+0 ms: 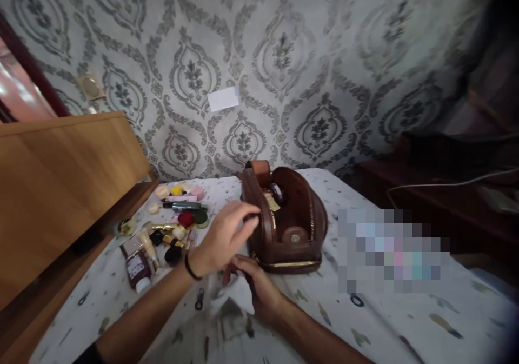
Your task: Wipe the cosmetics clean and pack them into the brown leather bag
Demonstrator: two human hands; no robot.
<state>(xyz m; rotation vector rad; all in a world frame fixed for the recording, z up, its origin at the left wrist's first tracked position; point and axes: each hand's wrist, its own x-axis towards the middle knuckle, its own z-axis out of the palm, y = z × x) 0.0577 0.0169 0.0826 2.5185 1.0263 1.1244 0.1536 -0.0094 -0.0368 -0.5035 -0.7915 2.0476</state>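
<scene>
A white patterned tablecloth (302, 323) spreads beneath an open brown bag (287, 253), smooth-sided and upright, its zips gold-toned. At the bag's left side, the left hand (221, 235) has thumb and fingers parted; whether it touches the bag I cannot tell. Below it, the right hand (257, 285) is closed on a crumpled, blurred white cloth (234, 299) before the bag. Inside the bag sit a dark rounded item (277, 193) and something pale yellow (271, 202).
</scene>
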